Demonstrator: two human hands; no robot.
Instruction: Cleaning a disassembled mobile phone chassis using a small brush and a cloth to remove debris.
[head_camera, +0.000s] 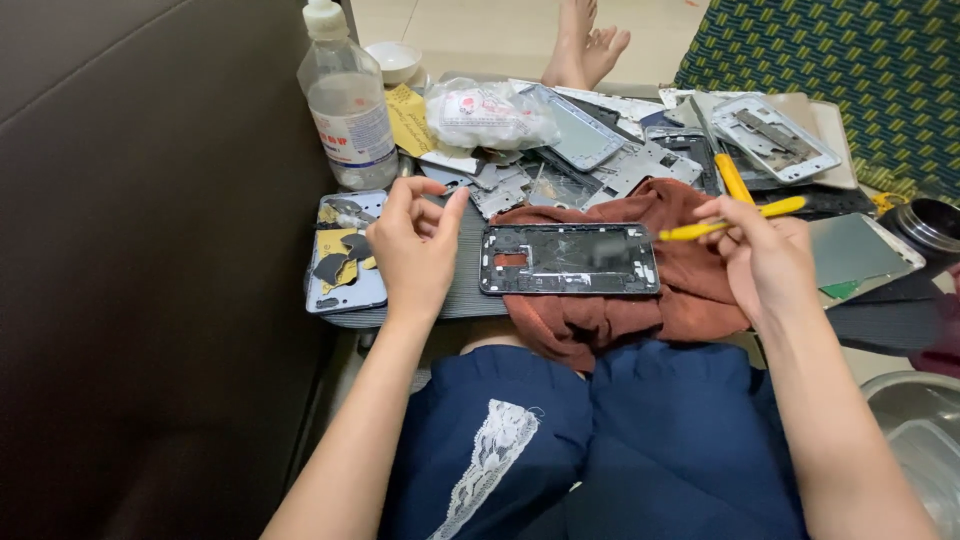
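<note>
phone frame (569, 259) | long axis left-right | right hand (765, 260) holds yellow tool (732, 219)

One black phone frame (569, 259) on one rust-brown cloth (640, 290); two yellow tools (735, 218); one clear plastic bottle (347, 105); one white bowl (393, 60); one plastic bag (490, 113); one blue phone back cover (343, 255); two hands (418, 245).

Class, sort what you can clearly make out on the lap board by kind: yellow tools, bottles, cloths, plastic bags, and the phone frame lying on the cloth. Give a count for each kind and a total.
Yellow tools: 2
Clear bottle: 1
Brown cloth: 1
Plastic bag: 1
Phone frame on the cloth: 1
Total: 6
</note>
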